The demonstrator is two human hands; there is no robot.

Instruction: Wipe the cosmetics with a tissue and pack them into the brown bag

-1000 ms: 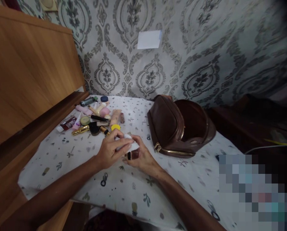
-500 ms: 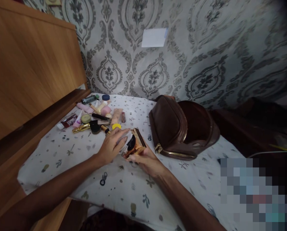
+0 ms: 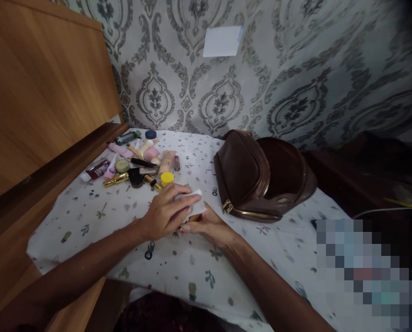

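My left hand (image 3: 166, 210) presses a folded white cloth or wipe (image 3: 194, 206) with its fingers, over a brownish-gold item (image 3: 196, 217). From the right, my right hand (image 3: 211, 227) grips that gold item, its thumb along the near side. Most of the item is hidden under the cloth and fingers. Just beyond my left hand stand a yellow-lidded jar (image 3: 167, 178) and a black and gold tube (image 3: 152, 182).
Assorted cosmetics lie at the back left, among them a gold tube (image 3: 116, 180) and a green bottle (image 3: 127, 137). An unzipped brown leather bag (image 3: 242, 170) stands on the right of the patterned white cloth surface (image 3: 178, 272). A wooden cabinet (image 3: 50, 87) rises at left.
My left hand and the white cloth have moved right, over the gold item. The item's open parts and the round black piece seen before are now covered or out of sight.
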